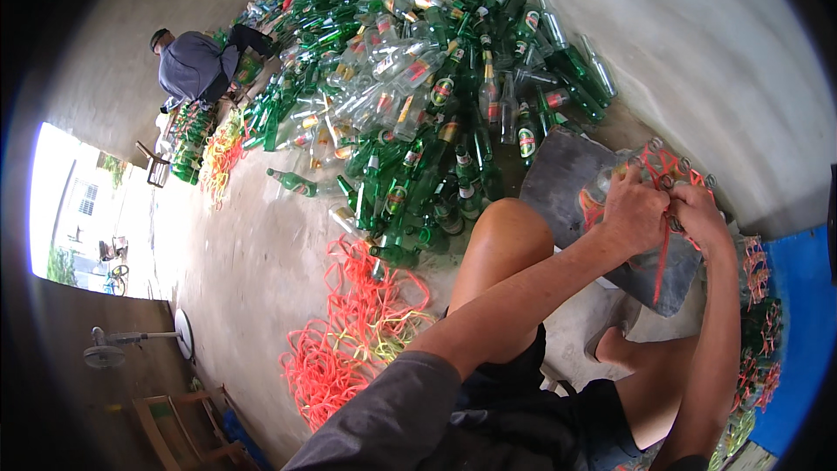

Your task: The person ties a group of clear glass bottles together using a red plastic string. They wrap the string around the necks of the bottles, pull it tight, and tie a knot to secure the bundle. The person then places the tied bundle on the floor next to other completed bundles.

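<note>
Both my hands are close together at a bundle of clear glass bottles (596, 188) at the right, laced with red plastic strap (662, 268). My left hand (634, 209) is closed on the strap at the bottle necks. Beside it, my right hand (700, 212) also grips the strap, its fingers curled inward. One loose length of strap hangs down below the hands. Under the bundle lies a dark grey board (565, 173). The undersides of the bottles are mostly hidden by my hands and forearms.
A large heap of green and clear glass bottles (405, 72) spreads ahead. Tangled red and yellow strap (353, 340) lies on the floor. Strapped bottle bundles (758, 347) stand at the right. A person (196, 65) bends at the far left near a small chair (155, 165); a fan (104, 356) is lower left.
</note>
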Demonstrator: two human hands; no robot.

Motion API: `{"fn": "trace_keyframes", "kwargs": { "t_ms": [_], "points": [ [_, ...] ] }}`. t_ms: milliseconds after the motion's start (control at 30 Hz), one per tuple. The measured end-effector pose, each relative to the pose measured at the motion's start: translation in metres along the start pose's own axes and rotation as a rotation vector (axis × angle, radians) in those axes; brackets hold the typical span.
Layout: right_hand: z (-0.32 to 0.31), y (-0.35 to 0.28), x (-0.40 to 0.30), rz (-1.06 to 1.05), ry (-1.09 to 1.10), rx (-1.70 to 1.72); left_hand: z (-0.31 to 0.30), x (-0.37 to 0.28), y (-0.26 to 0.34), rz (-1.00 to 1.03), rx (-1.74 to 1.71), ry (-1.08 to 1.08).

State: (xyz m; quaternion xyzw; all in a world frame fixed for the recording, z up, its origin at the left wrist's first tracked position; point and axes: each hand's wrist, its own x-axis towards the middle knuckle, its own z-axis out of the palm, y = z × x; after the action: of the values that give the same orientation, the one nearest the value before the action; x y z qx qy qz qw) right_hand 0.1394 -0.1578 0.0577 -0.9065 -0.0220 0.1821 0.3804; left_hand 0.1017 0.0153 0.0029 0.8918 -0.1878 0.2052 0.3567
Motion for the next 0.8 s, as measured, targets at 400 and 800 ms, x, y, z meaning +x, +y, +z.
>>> {"fn": "trace_keyframes", "kwargs": {
  "t_ms": [400,800],
  "points": [
    [0.002,0.013,-0.003,-0.242,0.073,-0.099,0.002,0.001,0.003,-0.014,-0.118,0.149],
    [0.011,0.023,-0.014,-0.442,0.325,-0.194,0.0,0.008,-0.011,0.005,-0.237,0.07]
  ]
}}
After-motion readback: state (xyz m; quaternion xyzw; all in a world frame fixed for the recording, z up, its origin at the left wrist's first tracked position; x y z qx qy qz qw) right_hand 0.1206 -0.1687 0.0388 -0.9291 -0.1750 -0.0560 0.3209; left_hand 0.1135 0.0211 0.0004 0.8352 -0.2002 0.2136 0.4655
